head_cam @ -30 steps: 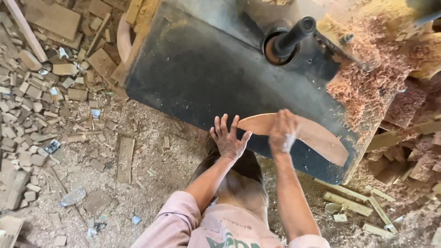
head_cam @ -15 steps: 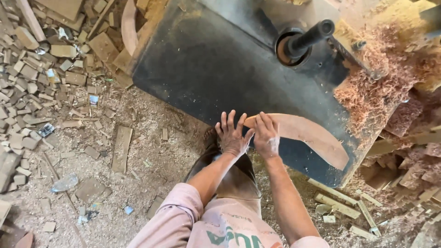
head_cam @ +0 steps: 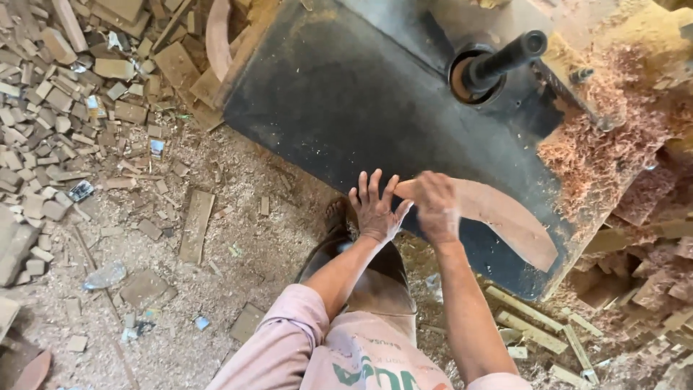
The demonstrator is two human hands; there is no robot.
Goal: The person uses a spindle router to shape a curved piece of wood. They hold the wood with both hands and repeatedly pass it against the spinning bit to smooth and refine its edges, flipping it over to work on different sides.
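the right hand [head_cam: 438,206] has its grip clamped on a curved wood piece [head_cam: 505,220] on the dark tabletop [head_cam: 346,94], while the left hand [head_cam: 375,209] is spread with its grip apart just beside it.

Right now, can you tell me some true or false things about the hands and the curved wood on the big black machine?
1. The right hand grips the near end of the curved wooden piece. True.
2. The left hand is closed in a fist. False: its fingers are spread open beside the piece's end.
3. The curved piece lies on the dark machine table. True.
4. The floor is swept clean. False: wood offcuts and sawdust cover it.
5. Reddish shavings are piled to the right of the table. True.
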